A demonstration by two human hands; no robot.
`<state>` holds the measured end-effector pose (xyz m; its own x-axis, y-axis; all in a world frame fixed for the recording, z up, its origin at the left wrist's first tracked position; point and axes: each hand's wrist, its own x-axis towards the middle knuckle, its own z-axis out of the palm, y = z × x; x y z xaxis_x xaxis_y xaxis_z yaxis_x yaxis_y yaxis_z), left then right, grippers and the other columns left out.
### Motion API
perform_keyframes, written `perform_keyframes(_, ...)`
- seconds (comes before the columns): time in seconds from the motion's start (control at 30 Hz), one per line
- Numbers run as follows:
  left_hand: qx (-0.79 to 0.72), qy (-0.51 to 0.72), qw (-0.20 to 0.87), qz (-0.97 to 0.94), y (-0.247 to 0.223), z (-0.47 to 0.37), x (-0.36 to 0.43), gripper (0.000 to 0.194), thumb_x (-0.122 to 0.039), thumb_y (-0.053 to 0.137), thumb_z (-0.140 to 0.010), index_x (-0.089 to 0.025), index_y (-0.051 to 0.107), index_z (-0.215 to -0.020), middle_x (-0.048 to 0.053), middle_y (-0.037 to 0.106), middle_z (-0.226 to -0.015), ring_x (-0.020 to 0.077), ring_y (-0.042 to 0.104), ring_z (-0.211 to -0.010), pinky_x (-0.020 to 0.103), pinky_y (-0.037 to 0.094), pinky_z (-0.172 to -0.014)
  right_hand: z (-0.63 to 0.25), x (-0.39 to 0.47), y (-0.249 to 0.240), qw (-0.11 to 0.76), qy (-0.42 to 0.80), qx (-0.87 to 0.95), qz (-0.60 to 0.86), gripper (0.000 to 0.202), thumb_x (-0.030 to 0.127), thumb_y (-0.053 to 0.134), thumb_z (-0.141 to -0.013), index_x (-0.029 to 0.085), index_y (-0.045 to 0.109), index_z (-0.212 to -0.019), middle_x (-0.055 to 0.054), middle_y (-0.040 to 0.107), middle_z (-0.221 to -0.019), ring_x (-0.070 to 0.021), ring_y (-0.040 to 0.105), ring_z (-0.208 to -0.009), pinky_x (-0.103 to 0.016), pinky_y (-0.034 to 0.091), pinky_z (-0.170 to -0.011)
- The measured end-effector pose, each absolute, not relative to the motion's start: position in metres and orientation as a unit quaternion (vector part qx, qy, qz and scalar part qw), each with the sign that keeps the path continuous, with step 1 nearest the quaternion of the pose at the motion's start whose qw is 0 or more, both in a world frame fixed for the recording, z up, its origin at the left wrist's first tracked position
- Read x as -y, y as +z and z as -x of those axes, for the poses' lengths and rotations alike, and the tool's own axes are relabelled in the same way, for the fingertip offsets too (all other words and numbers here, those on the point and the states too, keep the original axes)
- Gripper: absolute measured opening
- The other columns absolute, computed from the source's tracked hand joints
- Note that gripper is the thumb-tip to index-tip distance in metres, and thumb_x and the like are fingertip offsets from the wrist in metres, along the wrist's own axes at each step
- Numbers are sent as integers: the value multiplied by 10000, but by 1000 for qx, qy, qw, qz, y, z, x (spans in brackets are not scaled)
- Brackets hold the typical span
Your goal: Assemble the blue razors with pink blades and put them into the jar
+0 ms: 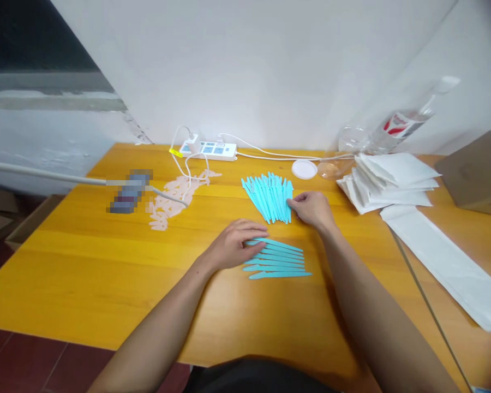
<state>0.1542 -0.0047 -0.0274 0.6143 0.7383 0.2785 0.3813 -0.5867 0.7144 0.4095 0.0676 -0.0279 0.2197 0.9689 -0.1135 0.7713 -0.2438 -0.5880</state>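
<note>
A fanned pile of slim turquoise plastic razor-like sticks (pixel 270 199) lies on the table in front of me. My right hand (pixel 311 208) is at its right edge, with thumb and index finger closed on the outermost stick (pixel 289 201). Nearer to me, several more turquoise sticks (pixel 280 261) lie side by side in a row, wider ends to the left. My left hand (pixel 233 244) rests over the left ends of this row. Its fingers are stretched out and its thumb stands apart, touching the top sticks; part of them is hidden under the hand.
Pale pink small pieces (pixel 174 196) lie scattered to the left, under white cables beside a blurred-out object (pixel 131 191). A power strip (pixel 208 150) sits by the wall. Rightward are a white lid (pixel 304 169), a clear bottle (pixel 405 125), white packets (pixel 388 180) and a cardboard box (pixel 477 172).
</note>
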Motion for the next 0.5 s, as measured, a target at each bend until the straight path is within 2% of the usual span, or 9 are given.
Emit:
perform_keyframes(0.1, -383, 308, 328, -807, -22, -141, -2, 278, -343, 587, -948, -243, 737, -1160, 84, 726, -1180, 208, 661, -1090, 368, 485, -1001, -412, -68, -27, 204, 272, 573, 746, 225, 351, 611, -757, 174, 707, -657, -58, 672, -552, -202, 662, -589, -276, 453, -561)
perform_keyframes(0.23, -471, 341, 318, -749, -21, -116, -18, 290, -382, 582, -941, -217, 748, -1112, 84, 730, -1153, 213, 670, -1069, 344, 499, -984, -414, -68, -28, 241, 336, 531, 739, 156, 310, 641, -734, 170, 683, -680, -41, 672, -554, -186, 654, -539, -267, 481, -539)
perform_keyframes(0.37, -570, 320, 211, -726, -25, -87, -49, 291, -345, 556, -927, -185, 743, -1083, 102, 732, -1127, 233, 673, -1019, 356, 513, -931, -418, -57, -23, 363, 400, 471, 698, 168, 331, 701, -739, 192, 607, -732, -54, 703, -668, -190, 670, -596, -289, 542, -569)
perform_keyframes(0.43, -598, 279, 143, -738, -25, -75, -70, 293, -284, 524, -916, -186, 729, -1101, 111, 701, -1207, 256, 633, -1105, 386, 469, -997, -421, -46, -17, 421, 459, 432, 652, 236, 366, 732, -752, 209, 560, -793, -51, 709, -718, -183, 670, -607, -313, 569, -596)
perform_keyframes(0.5, -600, 239, 118, -754, -25, -67, -91, 314, -248, 497, -906, -192, 705, -1135, 111, 645, -1312, 278, 559, -1213, 416, 406, -1056, -425, -34, -12, 443, 504, 415, 614, 334, 432, 767, -746, 221, 528, -843, -39, 700, -720, -175, 662, -598, -327, 576, -602)
